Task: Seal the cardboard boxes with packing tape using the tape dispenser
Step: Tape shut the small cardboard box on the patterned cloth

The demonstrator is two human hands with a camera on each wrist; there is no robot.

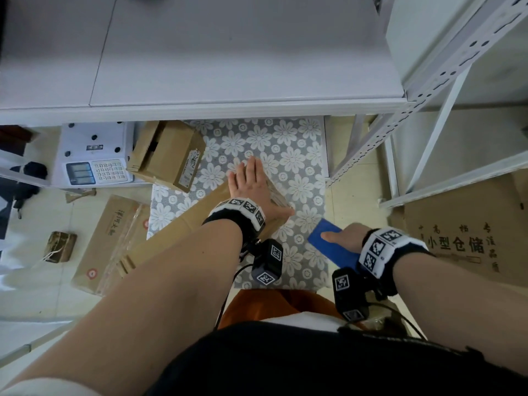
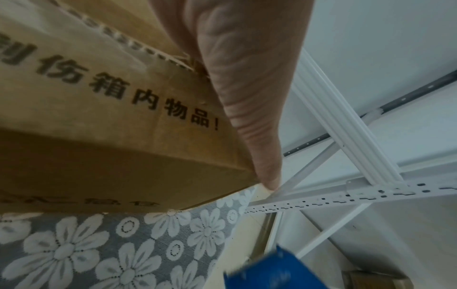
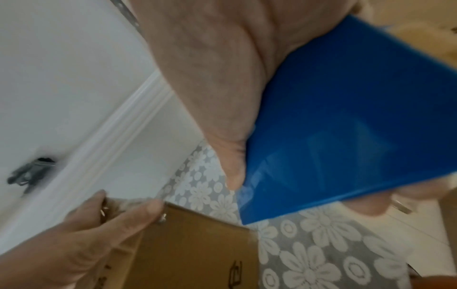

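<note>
A long brown cardboard box (image 1: 183,221) lies slantwise on a grey floral mat (image 1: 285,144) on the floor. My left hand (image 1: 251,184) presses flat on its far end with straight fingers, and the thumb (image 2: 247,78) runs down the box's corner. Black printed characters show on the box side (image 2: 111,97). To the right of the box, my right hand (image 1: 343,238) grips a blue tape dispenser (image 1: 334,252), thumb on top and fingers underneath. The right wrist view shows the dispenser (image 3: 346,117) held above the mat, apart from the box (image 3: 193,244). No tape roll is visible.
An open cardboard box (image 1: 168,155) leans at the mat's far left beside a white scale (image 1: 94,155). A taped box (image 1: 111,241) lies on the floor to the left. A white table (image 1: 228,52) overhangs ahead. A metal shelf rack (image 1: 428,95) and flat cardboard (image 1: 463,232) stand right.
</note>
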